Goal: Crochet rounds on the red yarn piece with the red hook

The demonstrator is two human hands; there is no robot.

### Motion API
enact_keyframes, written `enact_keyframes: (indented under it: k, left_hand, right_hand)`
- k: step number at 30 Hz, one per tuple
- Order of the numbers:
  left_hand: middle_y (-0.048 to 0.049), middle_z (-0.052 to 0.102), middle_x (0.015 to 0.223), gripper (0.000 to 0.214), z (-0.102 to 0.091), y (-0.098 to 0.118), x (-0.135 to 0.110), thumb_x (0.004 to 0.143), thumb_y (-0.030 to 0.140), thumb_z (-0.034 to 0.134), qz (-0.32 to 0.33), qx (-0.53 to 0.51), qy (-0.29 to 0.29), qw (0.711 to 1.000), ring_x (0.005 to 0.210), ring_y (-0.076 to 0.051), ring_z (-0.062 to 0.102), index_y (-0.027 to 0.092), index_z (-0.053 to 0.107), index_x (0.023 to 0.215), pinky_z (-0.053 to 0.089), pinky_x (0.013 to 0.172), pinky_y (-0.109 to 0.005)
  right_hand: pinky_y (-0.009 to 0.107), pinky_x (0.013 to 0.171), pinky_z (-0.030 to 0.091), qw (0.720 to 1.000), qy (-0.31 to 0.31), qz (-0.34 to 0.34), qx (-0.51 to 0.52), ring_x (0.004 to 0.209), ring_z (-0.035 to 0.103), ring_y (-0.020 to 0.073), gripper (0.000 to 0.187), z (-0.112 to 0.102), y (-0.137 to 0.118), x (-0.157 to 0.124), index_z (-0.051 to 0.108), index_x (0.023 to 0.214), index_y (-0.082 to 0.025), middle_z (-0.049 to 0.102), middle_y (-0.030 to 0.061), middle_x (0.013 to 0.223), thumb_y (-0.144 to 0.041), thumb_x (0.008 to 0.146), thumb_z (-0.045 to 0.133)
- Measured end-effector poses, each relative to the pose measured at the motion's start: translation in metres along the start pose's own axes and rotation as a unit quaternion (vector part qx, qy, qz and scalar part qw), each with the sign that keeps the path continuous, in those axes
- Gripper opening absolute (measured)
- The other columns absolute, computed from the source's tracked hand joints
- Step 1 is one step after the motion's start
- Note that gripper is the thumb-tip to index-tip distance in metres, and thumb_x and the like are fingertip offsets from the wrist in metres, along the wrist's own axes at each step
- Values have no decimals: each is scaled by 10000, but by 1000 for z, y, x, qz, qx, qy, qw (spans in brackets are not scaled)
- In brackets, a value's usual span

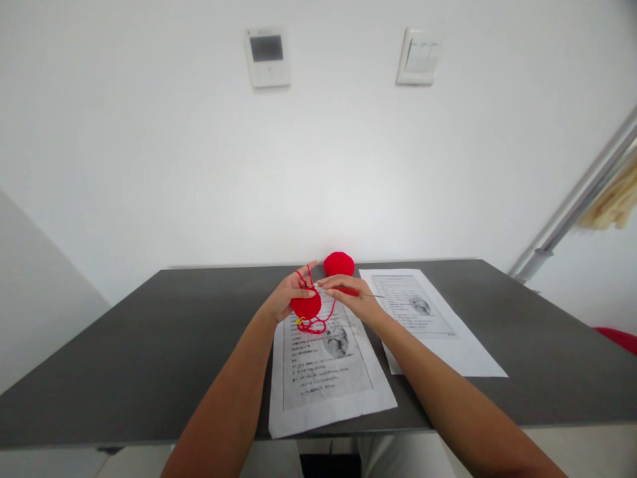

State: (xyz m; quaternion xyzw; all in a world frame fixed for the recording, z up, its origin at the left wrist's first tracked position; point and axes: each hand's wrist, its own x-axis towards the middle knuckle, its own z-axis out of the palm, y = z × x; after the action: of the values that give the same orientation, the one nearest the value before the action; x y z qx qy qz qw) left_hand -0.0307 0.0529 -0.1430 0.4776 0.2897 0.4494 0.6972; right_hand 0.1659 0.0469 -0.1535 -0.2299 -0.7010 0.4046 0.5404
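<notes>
My left hand (286,296) pinches a round piece of red crochet work (306,306), with red yarn looped over its raised fingers. A small yellow stitch marker (300,321) hangs at the work's lower edge, beside loose loops of red yarn (315,328). In my right hand (359,302) is a crochet hook (347,290) with a red handle; its thin metal end sticks out to the right, and its other tip meets the top edge of the work. A red ball of yarn (339,264) rests on the table just behind my hands.
Beneath my hands lies a printed sheet (328,392), and a second printed sheet (448,338) is to its right. The dark table (199,332) backs onto a white wall with a panel (269,58) and a light switch (419,57). A grey pole (572,219) leans at right.
</notes>
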Motion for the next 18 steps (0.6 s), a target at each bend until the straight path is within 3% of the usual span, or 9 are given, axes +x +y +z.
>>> enact_keyframes:
  k: [11,18]
  left_hand:
    - [35,631,734,1022,1,-1,1,559,92,832,-3,26,6,1000,630,-91,574,176,393,1479,413,630,-208]
    - [56,597,690,854,3,-1,2,557,114,847,14,49,28,998,595,-78,544,150,546,1356,392,608,-217]
  right_hand:
    - [387,951,522,999,-29,10,-24,1000,704,207,165,-1,6,-3,712,876,-220,764,60,1018,-381,847,692]
    - [372,914,522,999,-14,33,-30,946,703,202,175,-6,8,-1,714,849,-213,767,46,944,-386,846,688]
